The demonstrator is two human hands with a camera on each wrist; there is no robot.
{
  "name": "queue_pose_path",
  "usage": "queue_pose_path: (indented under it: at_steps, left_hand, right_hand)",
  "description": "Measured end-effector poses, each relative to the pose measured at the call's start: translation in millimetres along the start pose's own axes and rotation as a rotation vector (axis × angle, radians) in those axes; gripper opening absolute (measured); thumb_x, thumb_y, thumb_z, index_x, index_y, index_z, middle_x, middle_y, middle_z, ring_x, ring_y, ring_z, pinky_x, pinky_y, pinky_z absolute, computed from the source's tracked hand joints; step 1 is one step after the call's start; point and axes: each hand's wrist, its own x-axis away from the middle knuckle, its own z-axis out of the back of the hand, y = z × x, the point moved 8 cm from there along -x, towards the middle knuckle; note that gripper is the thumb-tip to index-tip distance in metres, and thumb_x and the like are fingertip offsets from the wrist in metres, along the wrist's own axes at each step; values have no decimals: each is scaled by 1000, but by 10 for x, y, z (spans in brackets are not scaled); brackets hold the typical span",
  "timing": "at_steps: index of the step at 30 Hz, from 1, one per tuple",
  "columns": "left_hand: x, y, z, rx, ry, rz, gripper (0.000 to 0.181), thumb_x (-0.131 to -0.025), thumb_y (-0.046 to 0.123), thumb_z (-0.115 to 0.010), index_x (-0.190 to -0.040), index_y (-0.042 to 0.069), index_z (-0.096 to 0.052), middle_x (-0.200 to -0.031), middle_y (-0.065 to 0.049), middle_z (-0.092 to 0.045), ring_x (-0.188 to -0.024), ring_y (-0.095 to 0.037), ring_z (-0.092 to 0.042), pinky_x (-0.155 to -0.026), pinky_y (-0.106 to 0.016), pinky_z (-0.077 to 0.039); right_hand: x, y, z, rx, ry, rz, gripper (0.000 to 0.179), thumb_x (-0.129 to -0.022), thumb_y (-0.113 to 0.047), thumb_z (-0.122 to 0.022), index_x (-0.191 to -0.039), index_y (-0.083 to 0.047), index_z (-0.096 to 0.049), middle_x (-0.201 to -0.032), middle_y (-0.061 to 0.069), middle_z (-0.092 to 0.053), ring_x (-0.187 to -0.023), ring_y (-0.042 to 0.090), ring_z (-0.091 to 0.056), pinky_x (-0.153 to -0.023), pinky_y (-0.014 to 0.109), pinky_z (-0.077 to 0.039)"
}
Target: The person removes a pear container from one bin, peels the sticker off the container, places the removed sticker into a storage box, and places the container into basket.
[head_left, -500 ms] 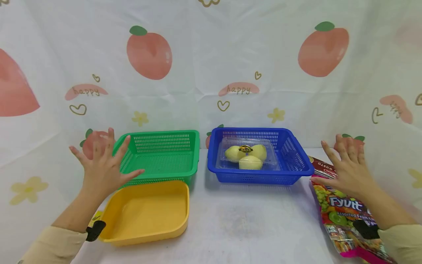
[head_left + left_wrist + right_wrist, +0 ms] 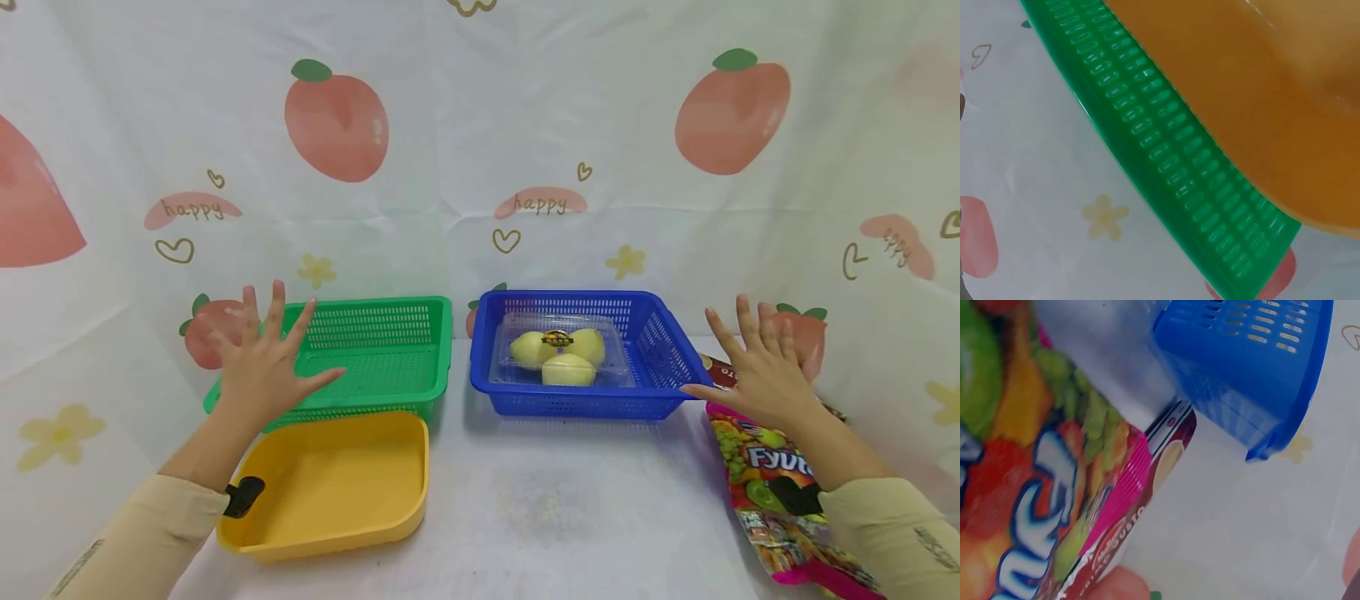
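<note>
My left hand (image 2: 262,367) is raised with fingers spread, holding nothing, in front of the green basket (image 2: 444,350) and above the yellow tray (image 2: 330,483). My right hand (image 2: 768,375), also spread and holding nothing, hovers over a colourful fruit-printed bag (image 2: 757,483) marked "Fyvit". Part of a dark red packet (image 2: 722,372) shows behind that hand. The blue basket (image 2: 592,404) holds a clear plastic box (image 2: 618,358) with three pale yellow fruits (image 2: 568,370) inside. In the left wrist view the tray (image 2: 1260,112) overlaps the green basket (image 2: 1147,137).
A white cloth (image 2: 465,125) printed with peaches and flowers hangs behind the baskets. The white tabletop (image 2: 540,508) runs between the yellow tray and the bag, with a greyish smudge on it. The green and blue baskets stand side by side at the back, a narrow gap between them.
My left hand has moved to the right and my right hand to the left, so they are closer together. Fingers stay spread. The baskets, tray and packages have not moved.
</note>
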Motion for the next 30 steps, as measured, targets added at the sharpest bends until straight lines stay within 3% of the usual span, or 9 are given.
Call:
queue_pose_path:
  at_steps: [6,11,16,22,30]
  left_hand:
    - [-139,73,-141,0,-64,-8,101,-73,66,-61,-150,19,-16,-157,-14,11,-142,-39,15,-99,-76,-17]
    - [-252,199,-246,139,-87,-31,98,-76,62,-61,-149,10,-22,-156,-20,3,-141,-44,8,-109,-67,-10]
    - [-394,334,-370,229,-163,0,97,-79,61,-59,-150,11,-16,-155,-22,4,-141,-47,8,-110,-65,-9]
    - [-548,598,-559,363,-282,19,98,-81,58,-59,-151,13,-7,-155,-21,11,-139,-48,10,-111,-64,-5]
    - [-699,1018,-791,556,-418,54,95,-83,58,-57,-151,16,-5,-155,-20,9,-140,-49,5,-109,-67,-10]
  right_hand:
    - [-118,-73,-46,-16,11,14,109,-74,-67,-58,-150,-24,8,-153,12,24,-139,32,27,-108,61,18]
    - [-241,-141,-117,-64,-10,8,108,-75,-66,-57,-150,-23,8,-154,16,21,-139,37,24,-107,65,15]
    - [-383,-184,-174,-113,-39,-17,106,-78,-67,-55,-150,-23,9,-153,16,23,-138,39,25,-107,64,16]
    - [-554,-219,-257,-175,-94,-61,106,-77,-65,-57,-150,-24,9,-153,17,23,-138,43,22,-108,65,13]
    - [-763,-300,-349,-202,-179,-91,108,-77,-67,-56,-150,-22,10,-153,22,19,-138,47,18,-107,68,7]
